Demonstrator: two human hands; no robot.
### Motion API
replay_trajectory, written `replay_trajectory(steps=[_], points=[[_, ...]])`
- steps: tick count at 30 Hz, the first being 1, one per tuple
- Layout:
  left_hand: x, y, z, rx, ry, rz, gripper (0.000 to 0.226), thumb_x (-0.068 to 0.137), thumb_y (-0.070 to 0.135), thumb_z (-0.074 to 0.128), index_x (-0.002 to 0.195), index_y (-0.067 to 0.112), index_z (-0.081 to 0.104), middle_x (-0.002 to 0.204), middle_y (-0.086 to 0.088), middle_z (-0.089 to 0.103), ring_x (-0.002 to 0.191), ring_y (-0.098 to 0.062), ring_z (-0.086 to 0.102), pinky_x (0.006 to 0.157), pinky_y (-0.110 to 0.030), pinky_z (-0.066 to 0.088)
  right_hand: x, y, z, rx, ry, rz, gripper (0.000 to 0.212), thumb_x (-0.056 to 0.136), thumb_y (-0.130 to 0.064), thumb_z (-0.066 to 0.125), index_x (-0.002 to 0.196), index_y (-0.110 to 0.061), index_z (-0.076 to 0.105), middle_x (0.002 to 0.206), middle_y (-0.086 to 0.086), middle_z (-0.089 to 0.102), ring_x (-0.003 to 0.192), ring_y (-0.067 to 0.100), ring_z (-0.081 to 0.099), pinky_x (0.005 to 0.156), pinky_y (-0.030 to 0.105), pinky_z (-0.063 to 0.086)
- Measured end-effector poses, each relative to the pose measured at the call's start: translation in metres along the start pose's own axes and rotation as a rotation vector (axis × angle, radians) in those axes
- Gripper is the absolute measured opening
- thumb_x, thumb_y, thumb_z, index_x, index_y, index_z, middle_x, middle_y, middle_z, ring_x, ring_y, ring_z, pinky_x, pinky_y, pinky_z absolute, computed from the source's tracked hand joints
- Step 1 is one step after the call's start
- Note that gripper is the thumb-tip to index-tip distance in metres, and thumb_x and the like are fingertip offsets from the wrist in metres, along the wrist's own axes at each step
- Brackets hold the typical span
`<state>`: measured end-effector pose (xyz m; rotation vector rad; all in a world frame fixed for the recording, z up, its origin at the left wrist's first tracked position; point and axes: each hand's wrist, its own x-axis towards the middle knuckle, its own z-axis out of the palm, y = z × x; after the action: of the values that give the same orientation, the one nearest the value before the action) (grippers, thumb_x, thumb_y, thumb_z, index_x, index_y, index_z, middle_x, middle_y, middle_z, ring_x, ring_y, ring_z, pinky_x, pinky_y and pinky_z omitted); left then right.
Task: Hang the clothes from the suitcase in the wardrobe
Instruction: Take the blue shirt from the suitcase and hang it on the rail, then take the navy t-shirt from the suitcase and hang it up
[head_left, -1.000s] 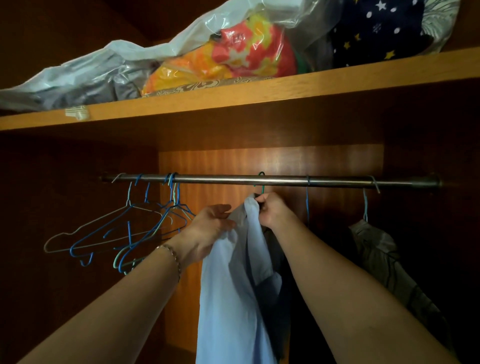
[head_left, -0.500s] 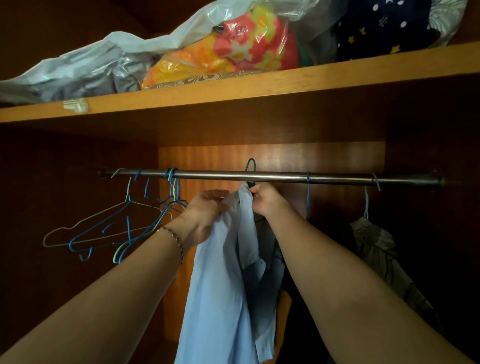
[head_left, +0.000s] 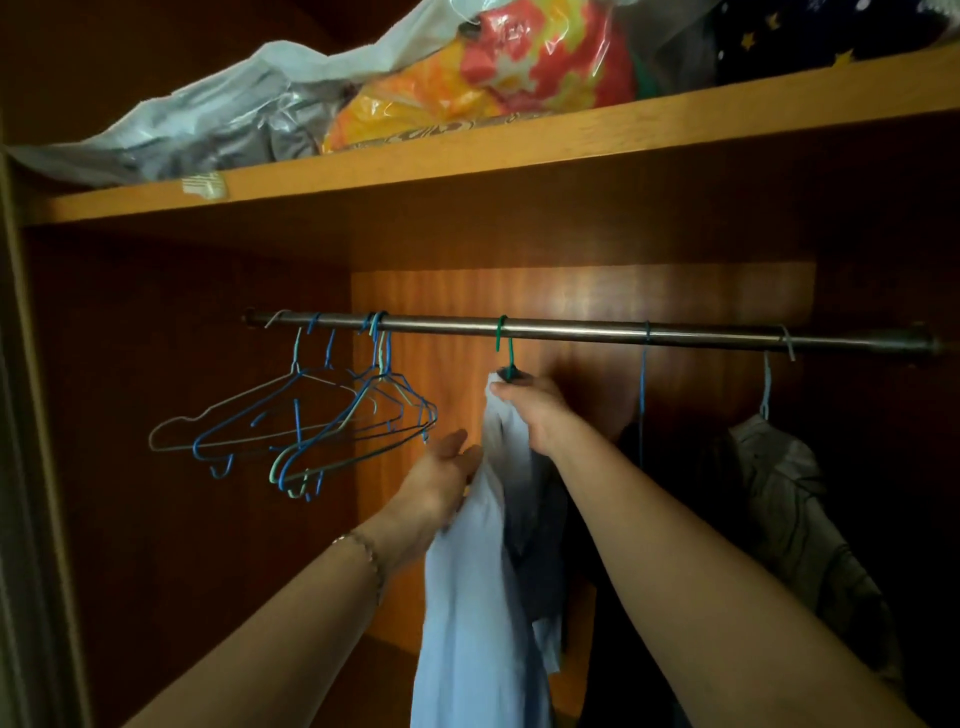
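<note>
Pale-blue shirt (head_left: 483, 597) hangs by a green hanger (head_left: 505, 348) on the rail (head_left: 571, 330); right hand (head_left: 530, 410) clamps its collar, left hand (head_left: 441, 478), fingers loosely spread, touches the fabric.

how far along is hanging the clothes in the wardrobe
Done: a grey garment hangs on the metal rail. In hand: the light blue shirt, its green hanger hook over the rail, right hand gripping, left hand steadying. Left: letting go; suitcase unseen.
</note>
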<state>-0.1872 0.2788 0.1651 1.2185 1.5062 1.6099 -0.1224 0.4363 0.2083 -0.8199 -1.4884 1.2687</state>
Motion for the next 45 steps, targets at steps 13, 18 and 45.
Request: replay_trajectory(steps=[13, 18, 45], points=[[-0.036, -0.02, 0.005, 0.519, -0.097, -0.024, 0.042, 0.091, 0.002, 0.05, 0.131, 0.016, 0.05, 0.121, -0.008, 0.061, 0.103, -0.018, 0.058, 0.072, -0.021, 0.05, -0.009, -0.011, 0.005, -0.819, 0.255, -0.28, 0.032, 0.084, -0.041, 0.066, 0.1, -0.014, 0.056, 0.107, 0.01, 0.068, 0.099, 0.03, 0.065, 0.077, 0.033, 0.049], [-0.069, -0.023, -0.023, 0.316, -0.151, -0.073, 0.074, 0.084, 0.057, 0.06, 0.146, 0.026, 0.035, 0.143, 0.005, 0.045, 0.133, -0.018, 0.042, 0.106, -0.032, 0.038, -0.045, -0.021, 0.014, -0.867, 0.356, -0.523, 0.022, 0.087, -0.037, 0.062, 0.094, -0.016, 0.064, 0.11, 0.011, 0.06, 0.107, 0.031, 0.056, 0.085, 0.037, 0.044], [-0.525, -0.314, -0.326, -0.138, 0.922, -0.928, 0.012, 0.097, 0.014, 0.052, 0.085, 0.015, 0.057, 0.076, -0.005, 0.057, 0.063, -0.015, 0.05, 0.062, -0.028, 0.041, -0.479, 0.331, 0.263, -0.959, -0.954, -0.195, 0.032, 0.094, -0.041, 0.051, 0.08, -0.017, 0.066, 0.086, 0.003, 0.063, 0.08, 0.024, 0.061, 0.067, 0.034, 0.045]])
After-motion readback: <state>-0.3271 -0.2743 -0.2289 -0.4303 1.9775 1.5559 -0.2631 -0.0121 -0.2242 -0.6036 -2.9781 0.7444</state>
